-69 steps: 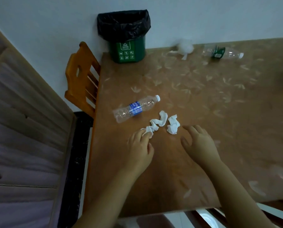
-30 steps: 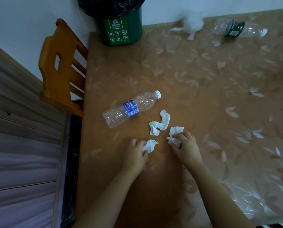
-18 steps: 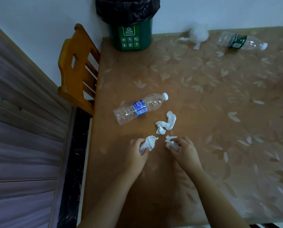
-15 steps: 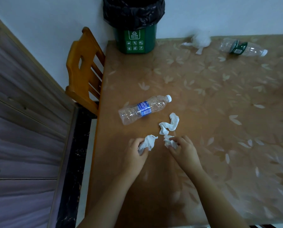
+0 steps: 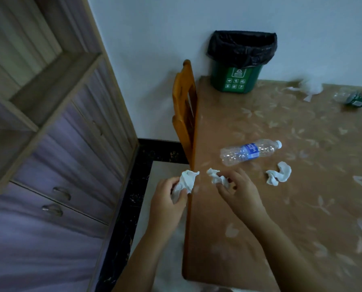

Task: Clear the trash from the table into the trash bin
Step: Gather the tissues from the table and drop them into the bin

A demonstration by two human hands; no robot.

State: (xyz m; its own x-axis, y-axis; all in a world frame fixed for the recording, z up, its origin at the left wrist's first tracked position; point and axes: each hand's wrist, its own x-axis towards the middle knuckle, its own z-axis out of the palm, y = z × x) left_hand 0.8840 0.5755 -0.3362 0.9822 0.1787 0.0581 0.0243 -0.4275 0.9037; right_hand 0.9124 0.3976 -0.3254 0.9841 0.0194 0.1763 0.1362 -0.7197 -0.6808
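Left hand: fingers closed on a crumpled tissue, at lower centre, just past the table's left edge.
Right hand: fingers pinch a second tissue wad above the table.
Third tissue: lies free, centre right, near the blue-label bottle.
Trash bin: upper centre, at the table's far left corner, open brown surface between.
Chair: against the table's left edge.
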